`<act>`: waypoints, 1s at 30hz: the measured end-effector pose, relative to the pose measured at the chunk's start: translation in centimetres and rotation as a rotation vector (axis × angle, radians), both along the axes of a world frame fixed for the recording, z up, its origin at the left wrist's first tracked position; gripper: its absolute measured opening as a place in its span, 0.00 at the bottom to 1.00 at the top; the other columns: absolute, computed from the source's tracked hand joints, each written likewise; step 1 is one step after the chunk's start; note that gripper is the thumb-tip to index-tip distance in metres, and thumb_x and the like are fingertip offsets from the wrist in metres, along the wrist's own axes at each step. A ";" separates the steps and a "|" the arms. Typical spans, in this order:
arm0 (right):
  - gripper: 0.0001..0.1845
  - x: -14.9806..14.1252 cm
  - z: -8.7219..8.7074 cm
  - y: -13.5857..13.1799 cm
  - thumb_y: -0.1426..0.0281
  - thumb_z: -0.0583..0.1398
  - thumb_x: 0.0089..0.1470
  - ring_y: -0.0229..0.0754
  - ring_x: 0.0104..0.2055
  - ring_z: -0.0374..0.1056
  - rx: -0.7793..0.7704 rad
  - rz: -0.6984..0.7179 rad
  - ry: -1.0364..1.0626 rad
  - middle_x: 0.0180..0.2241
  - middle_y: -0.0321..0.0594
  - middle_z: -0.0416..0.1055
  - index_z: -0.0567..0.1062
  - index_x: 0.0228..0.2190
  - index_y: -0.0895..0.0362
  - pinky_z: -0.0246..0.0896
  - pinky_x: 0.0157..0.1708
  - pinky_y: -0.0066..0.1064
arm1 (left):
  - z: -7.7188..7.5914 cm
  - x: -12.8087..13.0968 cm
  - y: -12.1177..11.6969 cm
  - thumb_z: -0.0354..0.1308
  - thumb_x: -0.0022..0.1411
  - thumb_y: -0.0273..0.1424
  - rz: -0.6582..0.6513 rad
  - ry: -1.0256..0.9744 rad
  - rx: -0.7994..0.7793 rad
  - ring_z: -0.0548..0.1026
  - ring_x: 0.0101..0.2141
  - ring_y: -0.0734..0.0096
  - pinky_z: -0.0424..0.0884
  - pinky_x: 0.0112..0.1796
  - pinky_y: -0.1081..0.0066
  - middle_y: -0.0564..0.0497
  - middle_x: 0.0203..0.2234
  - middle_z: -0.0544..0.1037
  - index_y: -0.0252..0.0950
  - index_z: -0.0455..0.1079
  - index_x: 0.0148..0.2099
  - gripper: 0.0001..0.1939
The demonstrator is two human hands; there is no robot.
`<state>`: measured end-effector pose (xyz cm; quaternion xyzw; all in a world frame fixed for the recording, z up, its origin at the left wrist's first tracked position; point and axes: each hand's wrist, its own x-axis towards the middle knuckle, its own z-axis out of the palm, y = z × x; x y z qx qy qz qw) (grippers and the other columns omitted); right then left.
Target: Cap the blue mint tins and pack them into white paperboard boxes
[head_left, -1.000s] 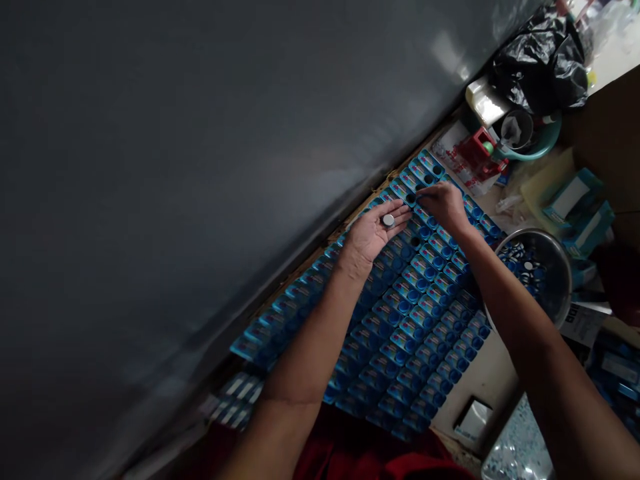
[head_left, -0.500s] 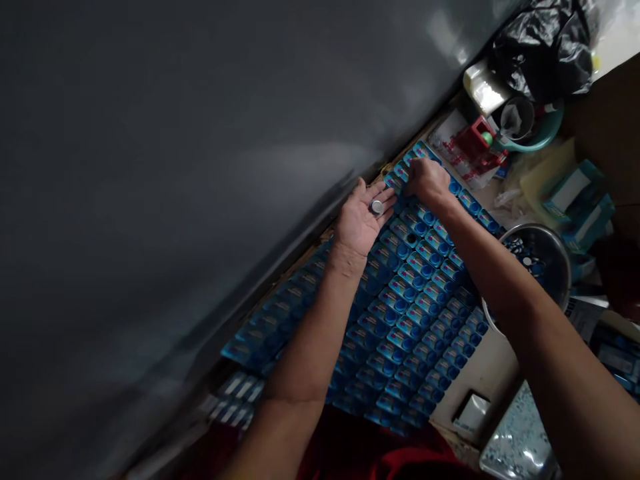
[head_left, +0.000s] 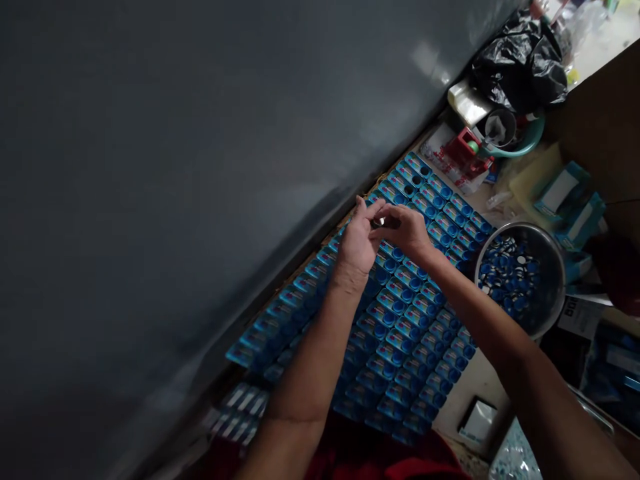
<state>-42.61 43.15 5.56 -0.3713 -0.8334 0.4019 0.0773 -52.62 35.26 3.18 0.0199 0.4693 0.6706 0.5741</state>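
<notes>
My left hand (head_left: 358,243) is palm up with its fingers stretched out, above rows of blue cards (head_left: 395,303). A small round silver-topped piece (head_left: 381,222) shows at its fingers. There my right hand (head_left: 406,230) meets it, thumb and fingers pinched together at that piece; the fingertips are partly hidden. Most of the cards carry a round blue piece at one end. A few at the far end have a dark round spot (head_left: 417,180) instead. My forearms cover part of the rows.
Right of the cards stands a metal bowl (head_left: 563,280) holding many blue and white round pieces. Beyond are a red tape dispenser (head_left: 463,152), a teal basin (head_left: 535,137) and a black plastic bag (head_left: 515,60). A grey wall (head_left: 200,167) runs along the left.
My right hand has come back from the far cards to the fingers of my left hand, uncovering dark round spots on the cards there. The bowl is now in fuller view.
</notes>
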 end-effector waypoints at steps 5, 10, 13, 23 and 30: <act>0.10 0.3 0.2 3.8 0.74 0.66 0.55 0.38 0.33 0.73 0.018 -0.076 -0.076 0.30 0.34 0.80 0.85 0.40 0.58 0.64 0.37 0.27 | -0.3 0.2 0.5 0.44 0.71 0.63 -0.097 0.004 0.029 0.80 0.56 0.47 0.79 0.54 0.48 0.36 0.50 0.82 0.36 0.77 0.56 0.38; 0.11 -0.8 0.6 9.3 0.73 0.64 0.53 0.47 0.44 0.78 0.289 -0.198 -0.316 0.37 0.40 0.83 0.87 0.37 0.57 0.69 0.46 0.34 | -1.9 0.1 0.6 0.59 0.69 0.54 0.129 0.469 -0.054 0.82 0.53 0.56 0.77 0.56 0.57 0.41 0.50 0.83 0.38 0.74 0.57 0.28; 0.12 -2.5 0.6 11.0 0.75 0.63 0.55 0.52 0.48 0.79 0.326 -0.166 -0.511 0.42 0.45 0.83 0.86 0.38 0.56 0.70 0.50 0.39 | -3.3 0.2 0.3 0.64 0.66 0.50 0.197 0.810 -0.061 0.82 0.50 0.59 0.77 0.54 0.62 0.42 0.47 0.83 0.37 0.75 0.55 0.24; 0.24 -3.4 0.6 12.1 0.64 0.75 0.51 0.44 0.49 0.76 0.159 -0.176 -0.672 0.52 0.43 0.81 0.81 0.49 0.57 0.68 0.46 0.33 | -5.4 0.7 -0.8 0.63 0.65 0.40 0.018 1.110 -0.106 0.81 0.46 0.61 0.78 0.52 0.61 0.44 0.46 0.80 0.36 0.78 0.50 0.17; 0.12 7.2 5.8 4.7 0.57 0.59 0.70 0.40 0.50 0.74 0.354 -0.263 -0.368 0.49 0.34 0.80 0.79 0.47 0.49 0.64 0.47 0.28 | -4.0 0.1 -1.2 0.66 0.60 0.40 0.022 0.834 -0.110 0.82 0.46 0.60 0.78 0.53 0.61 0.43 0.44 0.83 0.35 0.78 0.48 0.17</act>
